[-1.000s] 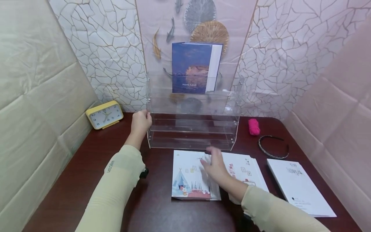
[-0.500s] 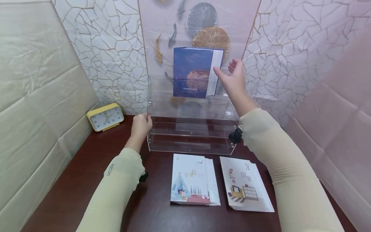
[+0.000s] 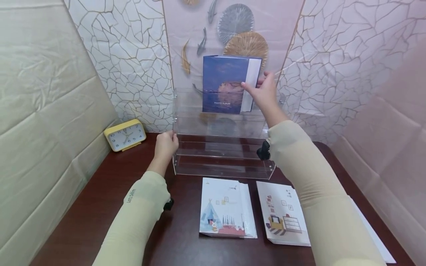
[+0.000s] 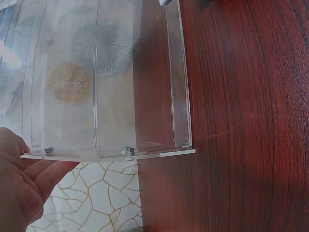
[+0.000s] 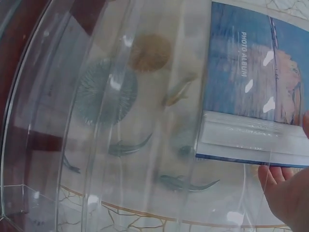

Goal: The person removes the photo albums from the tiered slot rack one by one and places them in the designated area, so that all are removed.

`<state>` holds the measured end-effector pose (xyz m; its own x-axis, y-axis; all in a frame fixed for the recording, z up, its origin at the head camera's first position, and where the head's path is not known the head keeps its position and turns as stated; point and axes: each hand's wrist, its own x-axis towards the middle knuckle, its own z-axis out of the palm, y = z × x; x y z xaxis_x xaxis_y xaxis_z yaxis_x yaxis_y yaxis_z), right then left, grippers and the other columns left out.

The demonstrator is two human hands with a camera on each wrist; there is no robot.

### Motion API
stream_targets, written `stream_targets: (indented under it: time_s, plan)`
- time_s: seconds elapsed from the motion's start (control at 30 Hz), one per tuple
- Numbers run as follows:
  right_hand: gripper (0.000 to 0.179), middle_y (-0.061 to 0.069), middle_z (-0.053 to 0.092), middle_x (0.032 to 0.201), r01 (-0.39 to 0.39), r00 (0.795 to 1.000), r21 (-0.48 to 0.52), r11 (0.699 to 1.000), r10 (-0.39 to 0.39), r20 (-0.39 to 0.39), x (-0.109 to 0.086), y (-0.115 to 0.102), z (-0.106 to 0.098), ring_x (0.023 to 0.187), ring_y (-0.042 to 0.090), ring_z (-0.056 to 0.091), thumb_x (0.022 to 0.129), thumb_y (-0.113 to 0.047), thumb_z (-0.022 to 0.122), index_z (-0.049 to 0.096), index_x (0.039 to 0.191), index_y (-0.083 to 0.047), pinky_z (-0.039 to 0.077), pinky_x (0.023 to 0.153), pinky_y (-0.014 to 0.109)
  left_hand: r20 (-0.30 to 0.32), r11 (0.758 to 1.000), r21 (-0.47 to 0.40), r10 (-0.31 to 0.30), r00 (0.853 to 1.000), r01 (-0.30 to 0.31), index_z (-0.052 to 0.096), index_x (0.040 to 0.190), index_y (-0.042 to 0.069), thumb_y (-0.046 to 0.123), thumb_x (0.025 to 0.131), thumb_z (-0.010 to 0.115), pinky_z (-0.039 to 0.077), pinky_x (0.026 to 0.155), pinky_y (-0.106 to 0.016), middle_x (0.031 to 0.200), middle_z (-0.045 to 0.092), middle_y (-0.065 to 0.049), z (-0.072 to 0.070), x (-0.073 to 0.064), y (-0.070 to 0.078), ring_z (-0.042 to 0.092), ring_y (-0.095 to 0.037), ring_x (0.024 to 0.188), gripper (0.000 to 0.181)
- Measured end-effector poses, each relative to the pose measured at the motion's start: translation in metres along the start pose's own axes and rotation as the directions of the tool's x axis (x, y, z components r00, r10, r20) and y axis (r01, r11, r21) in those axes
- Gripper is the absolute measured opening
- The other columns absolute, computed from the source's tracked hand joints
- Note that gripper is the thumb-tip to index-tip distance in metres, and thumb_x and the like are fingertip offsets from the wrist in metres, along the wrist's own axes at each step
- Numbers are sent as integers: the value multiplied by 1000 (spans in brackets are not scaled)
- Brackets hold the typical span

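Observation:
A blue photo album [image 3: 224, 79] with a seaside cliff picture and a white strip stands on the top tier of a clear acrylic rack [image 3: 219, 171]. My right hand [image 3: 265, 95] pinches its right edge, thumb on the front and fingers behind. In the right wrist view, the fingertips of that hand [image 5: 287, 195] show at the edge of the album [image 5: 248, 130]. My left hand [image 3: 165, 147] holds the rack's left side panel. The left wrist view has this hand [image 4: 24, 186] with fingers behind the clear panel [image 4: 159, 154].
Two illustrated white booklets, one with a tent [image 3: 221, 210] and one with a dresser [image 3: 283, 214], lie on the dark red table [image 3: 179, 244] before the rack. Another white book [image 3: 376, 231] is partly behind my right sleeve. A yellow clock [image 3: 125, 135] stands at the back left.
My right hand has risen from above the booklets to the photo album and now takes hold of its right edge. The left hand keeps its hold on the rack.

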<state>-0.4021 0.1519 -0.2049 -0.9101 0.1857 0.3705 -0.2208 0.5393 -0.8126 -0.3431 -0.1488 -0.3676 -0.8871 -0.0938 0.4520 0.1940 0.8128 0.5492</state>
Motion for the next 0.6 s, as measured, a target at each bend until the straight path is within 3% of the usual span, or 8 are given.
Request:
stream_targets:
  time_s: [0.17,0.27,0.4,0.6]
  plan:
    - [64,12,53,117,6,1000,-142,990,-3,24,5,-4,-3,104,21,51,81,-41,70,43,124,-2,43,87,32,-7,1000,-6,-8,1000,8,52,67,1,7,93,50,45,59,-39,62,55,-14,0,1,2,54,-27,60,26]
    - [58,9,53,110,10,1000,-200,980,-5,23,8,-6,-3,97,19,49,82,-42,69,46,117,-2,42,83,32,-9,1000,-3,-16,1000,16,53,68,1,7,93,50,45,59,-39,62,56,-14,1,3,3,53,-26,60,26]
    - [57,8,51,108,6,1000,-198,980,-2,24,8,-6,-4,95,19,47,82,-43,68,45,116,-3,42,83,32,-13,1000,-8,-21,1000,21,51,67,1,7,93,50,41,56,-38,59,53,-13,1,3,4,48,-26,57,27]
    - [57,11,50,115,-15,999,-155,988,21,35,6,-6,2,102,21,48,84,-40,67,40,118,-3,41,88,33,11,999,-2,-49,999,49,53,68,2,9,94,50,43,57,-36,60,54,-12,2,0,2,51,-25,59,27]
